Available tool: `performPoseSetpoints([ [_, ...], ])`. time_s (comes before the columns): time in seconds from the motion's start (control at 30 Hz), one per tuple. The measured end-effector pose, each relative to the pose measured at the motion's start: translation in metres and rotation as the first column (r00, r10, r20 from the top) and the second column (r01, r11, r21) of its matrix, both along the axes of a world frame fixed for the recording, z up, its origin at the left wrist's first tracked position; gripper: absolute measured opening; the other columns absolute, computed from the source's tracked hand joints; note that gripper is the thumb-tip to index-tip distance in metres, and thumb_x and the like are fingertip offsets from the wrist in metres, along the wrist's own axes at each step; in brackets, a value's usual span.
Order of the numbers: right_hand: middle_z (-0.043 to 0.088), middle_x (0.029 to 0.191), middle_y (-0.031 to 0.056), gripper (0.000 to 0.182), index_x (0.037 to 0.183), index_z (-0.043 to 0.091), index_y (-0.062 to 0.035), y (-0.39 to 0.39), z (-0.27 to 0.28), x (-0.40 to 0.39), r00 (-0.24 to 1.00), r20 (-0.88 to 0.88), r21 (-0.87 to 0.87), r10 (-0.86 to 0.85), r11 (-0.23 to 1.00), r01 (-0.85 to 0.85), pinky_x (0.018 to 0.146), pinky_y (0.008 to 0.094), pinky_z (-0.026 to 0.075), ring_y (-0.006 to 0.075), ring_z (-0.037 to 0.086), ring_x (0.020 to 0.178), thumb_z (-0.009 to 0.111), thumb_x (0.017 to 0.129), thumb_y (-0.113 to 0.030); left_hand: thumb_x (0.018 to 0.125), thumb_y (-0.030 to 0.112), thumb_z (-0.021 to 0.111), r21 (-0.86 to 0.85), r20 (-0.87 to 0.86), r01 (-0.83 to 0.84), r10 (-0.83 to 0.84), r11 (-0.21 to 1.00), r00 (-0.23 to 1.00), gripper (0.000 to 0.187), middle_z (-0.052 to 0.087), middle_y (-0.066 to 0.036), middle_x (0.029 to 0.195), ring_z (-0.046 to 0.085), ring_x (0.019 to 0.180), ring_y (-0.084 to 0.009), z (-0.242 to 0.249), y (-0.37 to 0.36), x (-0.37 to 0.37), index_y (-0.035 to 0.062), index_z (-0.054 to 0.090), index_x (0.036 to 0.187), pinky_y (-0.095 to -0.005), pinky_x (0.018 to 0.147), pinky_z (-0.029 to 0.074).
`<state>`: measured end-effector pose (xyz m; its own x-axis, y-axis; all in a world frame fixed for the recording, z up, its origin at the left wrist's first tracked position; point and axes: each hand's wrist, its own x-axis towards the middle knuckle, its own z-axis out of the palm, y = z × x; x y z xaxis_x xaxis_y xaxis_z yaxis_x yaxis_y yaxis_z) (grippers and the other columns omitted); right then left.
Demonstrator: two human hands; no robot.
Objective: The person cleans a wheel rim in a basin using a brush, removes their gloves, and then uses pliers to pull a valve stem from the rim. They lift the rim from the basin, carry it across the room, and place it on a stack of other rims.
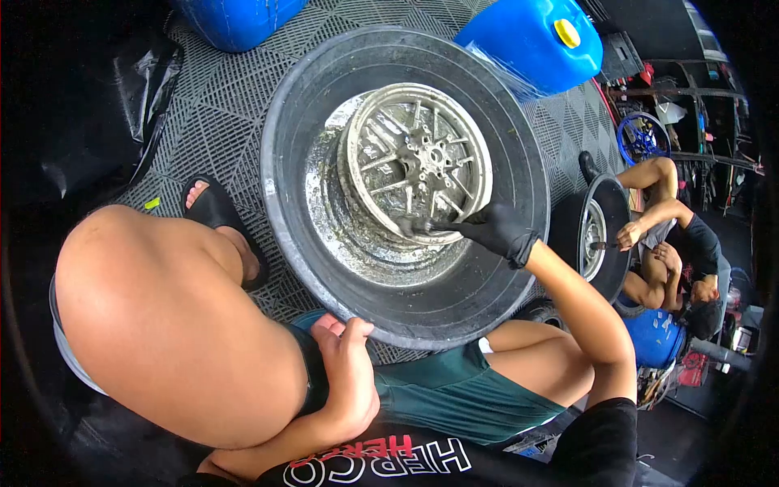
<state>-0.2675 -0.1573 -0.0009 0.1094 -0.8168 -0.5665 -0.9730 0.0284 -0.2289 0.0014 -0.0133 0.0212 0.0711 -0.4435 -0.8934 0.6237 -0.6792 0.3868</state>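
A spoked metal wheel (479,154) leans in a large round black tub (280,183), with murky, foamy liquid around its lower part. My right hand (497,234), in a black glove, is closed around the handle of a dark brush (415,226). The brush touches the near edge of the wheel rim. Bare, my left hand (350,361) grips the tub's near edge, its thumb at the lip and its fingers curled beside it.
Blue plastic containers (531,45) stand beyond the tub on the grey patterned floor mat (207,89). At the right, another person (702,243) sits at a second black tub (621,207) holding a wheel (595,235). Shelves (690,89) hold parts behind.
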Motion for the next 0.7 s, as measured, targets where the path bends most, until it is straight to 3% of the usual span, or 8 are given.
performPoseSetpoints([
  [0.07,0.070,0.077,0.0186,0.029,0.087,0.077,-0.0052,-0.001,0.001,-0.023,0.994,-0.108,0.053,-0.007,0.999,0.013,0.067,0.0371,0.054,0.0321,0.070,0.069,0.077,0.079,-0.033,0.082,0.010,0.058,-0.014,-0.013,-0.027,0.027,1.000,1.000,0.042,0.049,-0.012,0.110,0.046,0.104,-0.0172,0.002,0.000,0.000,0.0001,0.036,0.117,-0.0317,0.097,0.035],
  [0.17,0.071,0.081,0.0184,0.030,0.085,0.077,-0.0067,0.000,-0.030,-0.087,0.936,-0.334,0.005,0.111,0.993,-0.116,0.070,0.0403,0.055,0.0340,0.070,0.075,0.076,0.077,-0.035,0.082,0.009,0.058,-0.008,-0.005,-0.024,0.024,1.000,1.000,0.042,0.049,-0.012,0.109,0.045,0.103,-0.0170,0.002,-0.001,0.000,0.0001,0.036,0.116,-0.0317,0.096,0.036],
  [0.27,0.071,0.083,0.0180,0.030,0.085,0.077,-0.0075,-0.012,-0.042,-0.108,0.910,-0.415,-0.062,-0.002,0.998,-0.027,0.072,0.0420,0.055,0.0342,0.070,0.078,0.075,0.076,-0.036,0.082,0.009,0.057,0.005,0.016,-0.006,0.005,1.000,1.000,0.041,0.049,-0.012,0.109,0.046,0.103,-0.0171,0.002,-0.001,0.000,0.0000,0.036,0.116,-0.0317,0.096,0.036],
  [0.3,0.068,0.080,0.0250,0.049,0.078,0.074,-0.0030,-0.016,-0.044,-0.113,0.932,-0.361,-0.109,-0.045,0.994,0.005,0.070,0.0460,0.053,0.0399,0.069,0.080,0.067,0.083,-0.051,0.082,0.009,0.057,0.007,0.024,-0.002,0.002,1.000,1.000,0.041,0.049,-0.012,0.109,0.046,0.103,-0.0172,0.001,-0.001,0.000,-0.0001,0.036,0.116,-0.0317,0.096,0.036],
  [0.4,0.069,0.080,0.0208,0.029,0.081,0.076,-0.0073,-0.039,-0.061,-0.123,0.884,-0.467,-0.153,-0.022,0.987,-0.056,0.068,0.0442,0.054,0.0374,0.068,0.075,0.073,0.078,-0.036,0.082,0.009,0.057,0.008,-0.001,-0.027,0.027,1.000,1.000,0.041,0.049,-0.012,0.109,0.046,0.102,-0.0170,0.003,-0.003,-0.001,-0.0001,0.036,0.116,-0.0315,0.095,0.036],
  [0.53,0.069,0.088,0.0237,0.035,0.085,0.074,-0.0041,-0.072,-0.072,-0.118,0.855,-0.518,-0.187,-0.013,0.977,-0.099,0.072,0.0477,0.054,0.0399,0.069,0.081,0.065,0.086,-0.038,0.082,0.010,0.057,-0.004,0.003,-0.042,0.042,0.999,0.999,0.042,0.049,-0.012,0.110,0.046,0.103,-0.0169,0.005,-0.005,-0.003,0.0001,0.036,0.116,-0.0305,0.095,0.036],
  [0.7,0.070,0.091,0.0224,0.035,0.091,0.074,-0.0054,-0.098,-0.064,-0.077,0.883,-0.460,-0.178,-0.096,0.984,0.014,0.078,0.0498,0.053,0.0414,0.068,0.088,0.060,0.089,-0.038,0.082,0.010,0.058,0.004,0.019,-0.021,0.021,1.000,1.000,0.044,0.049,-0.013,0.112,0.046,0.106,-0.0175,0.003,-0.001,-0.003,-0.0005,0.035,0.118,-0.0304,0.097,0.036],
])
